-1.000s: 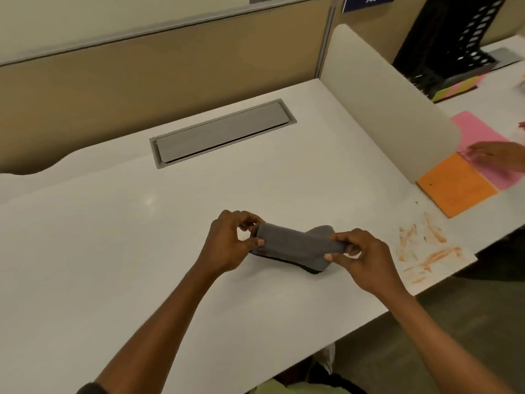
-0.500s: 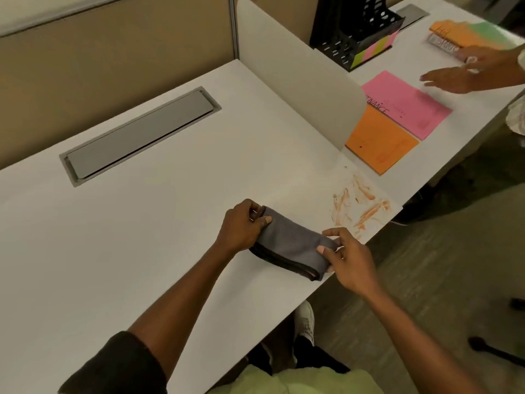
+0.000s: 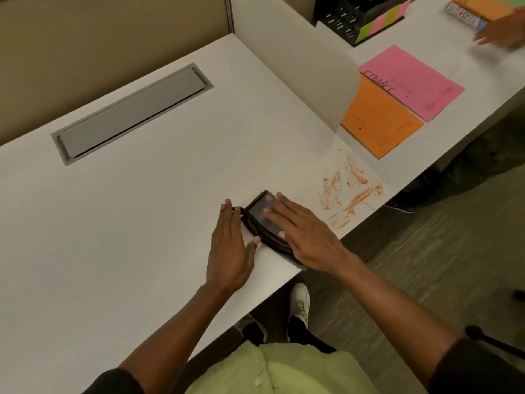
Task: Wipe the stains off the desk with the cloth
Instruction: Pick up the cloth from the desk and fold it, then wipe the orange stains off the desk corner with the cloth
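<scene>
A folded dark grey cloth lies on the white desk close to its front edge. My right hand rests flat on top of the cloth, fingers spread, pressing it down. My left hand lies flat on the desk just left of the cloth, its thumb and fingertips touching the cloth's edge. Orange-brown smeared stains mark the desk a short way right of the cloth, near the front edge. Most of the cloth is hidden under my right hand.
A curved white divider stands behind the stains. Beyond it lie an orange folder and a pink folder, plus a black file organiser. Another person's hand is at the far right. A grey cable hatch sits at the back left.
Both hands let go of the cloth's ends. The cloth now lies folded smaller on the desk, with my right hand flat on it and my left hand beside it. My view has shifted right.
</scene>
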Available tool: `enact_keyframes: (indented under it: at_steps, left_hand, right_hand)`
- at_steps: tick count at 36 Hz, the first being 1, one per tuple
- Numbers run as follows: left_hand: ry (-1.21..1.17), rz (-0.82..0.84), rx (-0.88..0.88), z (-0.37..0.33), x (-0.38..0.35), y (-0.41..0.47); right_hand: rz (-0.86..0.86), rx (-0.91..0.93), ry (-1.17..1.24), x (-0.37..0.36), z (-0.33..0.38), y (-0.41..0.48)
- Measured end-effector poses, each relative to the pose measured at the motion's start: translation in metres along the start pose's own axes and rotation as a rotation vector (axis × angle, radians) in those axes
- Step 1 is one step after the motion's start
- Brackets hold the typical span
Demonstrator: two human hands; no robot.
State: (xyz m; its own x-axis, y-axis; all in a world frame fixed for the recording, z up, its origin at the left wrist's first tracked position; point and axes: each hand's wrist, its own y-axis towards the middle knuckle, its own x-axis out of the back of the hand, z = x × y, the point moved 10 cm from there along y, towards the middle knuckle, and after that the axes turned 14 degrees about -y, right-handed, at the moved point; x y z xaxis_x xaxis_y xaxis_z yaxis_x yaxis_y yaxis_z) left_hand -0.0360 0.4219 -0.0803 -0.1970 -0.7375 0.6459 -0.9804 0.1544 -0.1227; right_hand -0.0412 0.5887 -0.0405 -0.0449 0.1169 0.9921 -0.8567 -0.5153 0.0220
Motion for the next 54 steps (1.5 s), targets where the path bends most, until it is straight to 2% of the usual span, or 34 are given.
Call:
enact_keyframes:
  at_steps: [5,8,18,28,39,46,50,52,54]
  left_hand:
    - [0.099,0.031,0.031,0.015,-0.031,-0.046]
    - [0.145,0.041,0.036,0.017,-0.048,-0.059]
    - [0.198,-0.005,0.138,0.014,-0.061,-0.058]
    - [0.189,-0.019,0.117,0.014,-0.065,-0.059]
    - [0.182,-0.006,0.131,0.011,-0.066,-0.060]
    - [0.098,-0.031,0.098,0.012,-0.064,-0.061]
    - [0.083,-0.015,0.092,0.016,-0.063,-0.059]
    - [0.071,0.001,0.094,0.016,-0.063,-0.059]
    - [0.063,0.016,0.092,0.016,-0.062,-0.060]
  right_hand:
    - [0.190,0.159,-0.086,-0.040,0.008,0.018]
    - [0.163,0.184,-0.163,-0.050,0.015,0.015]
    - [0.062,-0.100,-0.134,-0.054,-0.026,0.042]
    - [0.058,-0.108,-0.078,-0.051,-0.003,-0.052]
    - [0.033,-0.290,-0.095,-0.044,-0.065,0.028]
    - [0.041,-0.112,-0.006,-0.051,0.009,-0.023]
    - [0.027,-0.077,-0.053,-0.055,0.008,-0.026]
    - [0.013,-0.130,-0.048,-0.053,-0.016,-0.012]
    - [-0.008,-0.258,-0.049,-0.045,-0.047,0.001]
